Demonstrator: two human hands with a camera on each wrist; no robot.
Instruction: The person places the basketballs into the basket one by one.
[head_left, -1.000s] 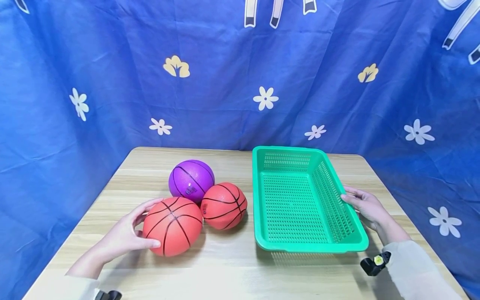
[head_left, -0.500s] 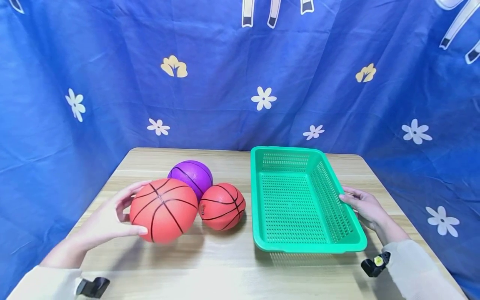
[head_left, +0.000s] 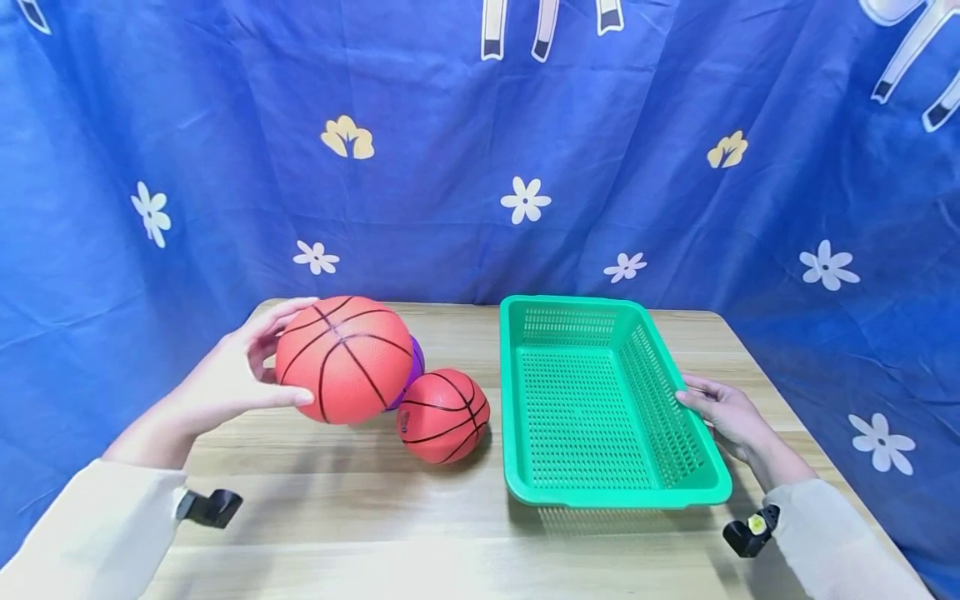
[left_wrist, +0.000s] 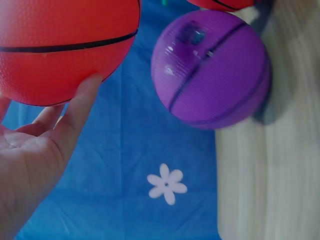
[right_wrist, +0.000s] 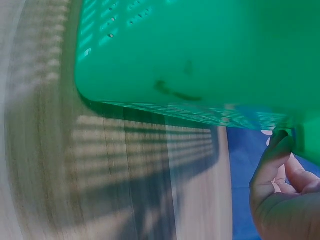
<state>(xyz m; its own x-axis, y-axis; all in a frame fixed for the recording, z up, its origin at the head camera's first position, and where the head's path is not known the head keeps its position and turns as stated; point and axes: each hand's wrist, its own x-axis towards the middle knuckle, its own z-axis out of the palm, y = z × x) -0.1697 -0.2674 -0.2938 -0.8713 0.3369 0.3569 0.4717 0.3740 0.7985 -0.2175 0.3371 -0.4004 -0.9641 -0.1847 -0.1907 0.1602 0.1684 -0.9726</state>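
My left hand (head_left: 232,367) grips an orange-red basketball (head_left: 345,358) from its left side, thumb in front and fingers behind, and the ball hangs above the table. In the left wrist view the fingers (left_wrist: 82,100) press against the held basketball (left_wrist: 65,45). A purple ball (left_wrist: 210,70) sits on the table, mostly hidden behind the held ball in the head view. Beside it lies a second orange-red basketball (head_left: 444,417). My right hand (head_left: 731,417) pinches the right rim of a green perforated plastic basket (head_left: 517,492), thumb on top and fingers underneath.
The wooden table (head_left: 360,533) carries the balls on the left and the basket on the right. A blue curtain (head_left: 427,167) with white flowers hangs right behind the table's far edge. Small black devices (head_left: 210,508) are worn at both wrists.
My left hand has raised the orange-red basketball off the table, first a little leftward, then up and away, so it now covers most of the purple ball. The right hand stays at the basket rim.
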